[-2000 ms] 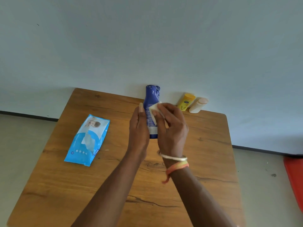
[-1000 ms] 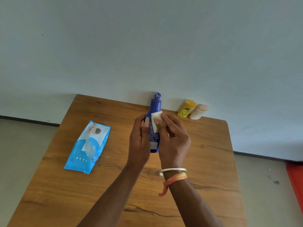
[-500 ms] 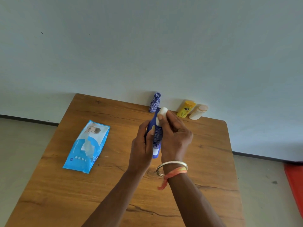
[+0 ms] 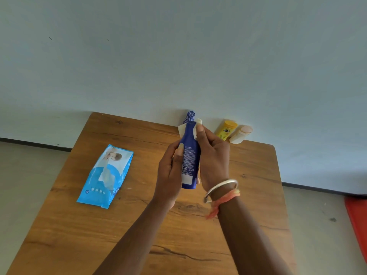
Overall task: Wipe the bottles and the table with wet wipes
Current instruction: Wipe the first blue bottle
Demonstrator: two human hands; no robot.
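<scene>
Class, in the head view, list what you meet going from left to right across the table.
wet wipes pack → left hand → blue bottle → right hand → yellow bottle → cream bottle. The wipe, wrapped round the blue bottle's neck under the right hand's fingers, is left out.

Left hand (image 4: 168,173) grips blue bottle (image 4: 189,159) above the table (image 4: 139,225); right hand (image 4: 213,155) presses wet wipe (image 4: 195,129) against bottle's neck.
</scene>
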